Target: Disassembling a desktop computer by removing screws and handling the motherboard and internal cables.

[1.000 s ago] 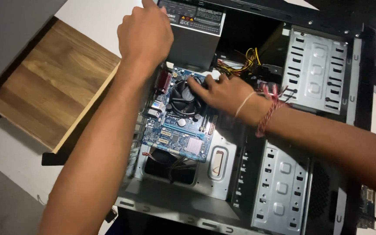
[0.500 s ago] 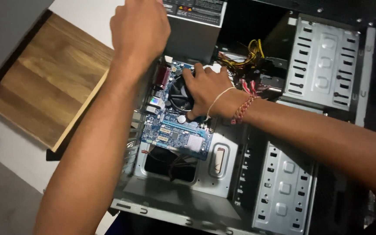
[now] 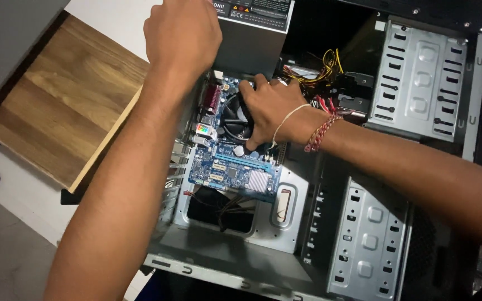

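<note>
Inside the open computer case [image 3: 364, 245], the right hand [image 3: 271, 108] curls its fingers around the one black cooler fan [image 3: 234, 118] on the blue motherboard [image 3: 232, 164], near the case's top edge. Above, the left hand [image 3: 182, 36] rests fisted on the single power supply [image 3: 252, 39]. Two perforated drive cages flank the right side.

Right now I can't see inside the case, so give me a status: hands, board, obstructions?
Left hand on power supply. Right hand on CPU cooler fan, blue motherboard seated. Yellow cable bundle beside right hand.
</note>
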